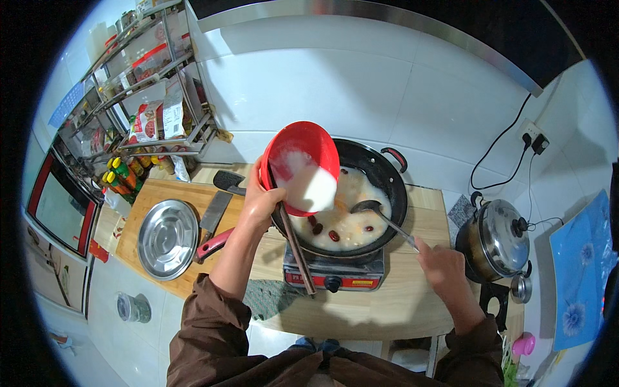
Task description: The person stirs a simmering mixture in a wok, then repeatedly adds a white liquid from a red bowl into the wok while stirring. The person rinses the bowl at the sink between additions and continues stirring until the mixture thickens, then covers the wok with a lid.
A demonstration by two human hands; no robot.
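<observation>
My left hand (pixel 261 198) grips a red bowl (pixel 321 145), tilted over the left part of a black wok (pixel 398 193). White liquid (pixel 312 188) lies at the bowl's lower lip; whether it is pouring I cannot tell. A pair of chopsticks (pixel 297 259) is held in the same hand, hanging down across the wok's near-left rim. My right hand (pixel 442 266) is closed on the handle of a ladle (pixel 367 206), its head in the wok's cloudy whitish soup (pixel 355 227). Red dates (pixel 333 236) float there. Beneath the wok is a portable gas stove (pixel 333 280).
Left of the wok, a cutting board (pixel 140 193) carries a metal plate (pixel 167 242) and a cleaver (pixel 215 213). The wok's red-black handle (pixel 215 245) points left. A lidded pot (pixel 498 239) stands right, below a power outlet (pixel 531 133). A metal rack (pixel 164 145) rises back left.
</observation>
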